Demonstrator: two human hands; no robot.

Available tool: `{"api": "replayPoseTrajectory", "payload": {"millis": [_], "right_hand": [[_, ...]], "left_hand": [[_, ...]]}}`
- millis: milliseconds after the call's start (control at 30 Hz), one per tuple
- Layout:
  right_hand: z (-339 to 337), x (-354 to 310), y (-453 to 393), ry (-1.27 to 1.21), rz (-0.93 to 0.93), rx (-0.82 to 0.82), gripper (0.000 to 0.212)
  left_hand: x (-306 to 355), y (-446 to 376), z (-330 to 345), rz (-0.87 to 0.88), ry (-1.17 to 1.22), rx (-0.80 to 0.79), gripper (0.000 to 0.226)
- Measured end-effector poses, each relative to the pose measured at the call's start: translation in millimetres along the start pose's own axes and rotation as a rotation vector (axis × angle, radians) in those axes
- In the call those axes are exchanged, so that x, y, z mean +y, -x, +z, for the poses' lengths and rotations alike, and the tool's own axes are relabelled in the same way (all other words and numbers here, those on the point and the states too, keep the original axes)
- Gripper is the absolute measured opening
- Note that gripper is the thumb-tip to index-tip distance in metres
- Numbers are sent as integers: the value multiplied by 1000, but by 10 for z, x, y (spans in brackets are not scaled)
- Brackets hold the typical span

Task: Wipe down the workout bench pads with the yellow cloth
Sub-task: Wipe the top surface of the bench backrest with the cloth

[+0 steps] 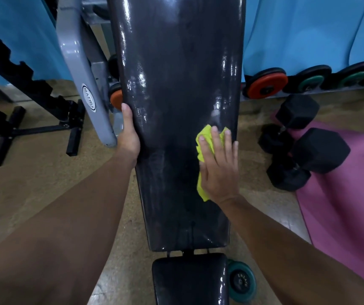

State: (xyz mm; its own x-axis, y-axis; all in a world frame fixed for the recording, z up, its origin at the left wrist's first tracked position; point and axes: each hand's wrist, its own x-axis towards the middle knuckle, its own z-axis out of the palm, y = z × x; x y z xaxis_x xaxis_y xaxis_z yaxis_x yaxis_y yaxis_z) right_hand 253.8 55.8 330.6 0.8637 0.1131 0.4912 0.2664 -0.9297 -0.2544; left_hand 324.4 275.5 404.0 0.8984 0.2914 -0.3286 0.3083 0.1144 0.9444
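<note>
The right hand [217, 167] pressed the yellow cloth [205, 139] flat, fingers spread, at the back pad's [176, 84] 4 o'clock edge. The left hand [129, 133] gripped the 9 o'clock edge. Overlapping strokes were advisable; wetness seemingly streaked.

There is only one view, from the camera on my head, so nothing is shared with a second one. It looks forward and steeply down along my forearms onto the bench [176, 84], close enough that the long back pad fills the middle from top edge almost to the bottom. My left hand [129, 137] sits just left of centre and my right hand [219, 166] just right of it. The wide lens bends the edges: past my right hand the floor runs to the dumbbells [304, 142], and past my left hand stands a grey frame [82, 69].
</note>
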Motion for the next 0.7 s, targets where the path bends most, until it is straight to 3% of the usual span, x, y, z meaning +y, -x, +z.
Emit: {"api": "replayPoseTrajectory", "payload": {"millis": [133,233,367,467,700], "right_hand": [[-38,143,-54,-2,105,59,56],[-56,-57,-272,-83,196,144,55],[39,-282,-115,-28,-8,69,53],[78,-112,49,24,-30,40,54],[65,-257,-211,-48,126,154,53]], "left_hand": [[-42,50,13,-24,20,1,67],[-58,45,-13,-31,21,-11,82],[-149,10,-81,-6,57,-90,93],[-186,-16,-102,-41,63,-38,107],[-203,59,-41,-64,46,42,90]]}}
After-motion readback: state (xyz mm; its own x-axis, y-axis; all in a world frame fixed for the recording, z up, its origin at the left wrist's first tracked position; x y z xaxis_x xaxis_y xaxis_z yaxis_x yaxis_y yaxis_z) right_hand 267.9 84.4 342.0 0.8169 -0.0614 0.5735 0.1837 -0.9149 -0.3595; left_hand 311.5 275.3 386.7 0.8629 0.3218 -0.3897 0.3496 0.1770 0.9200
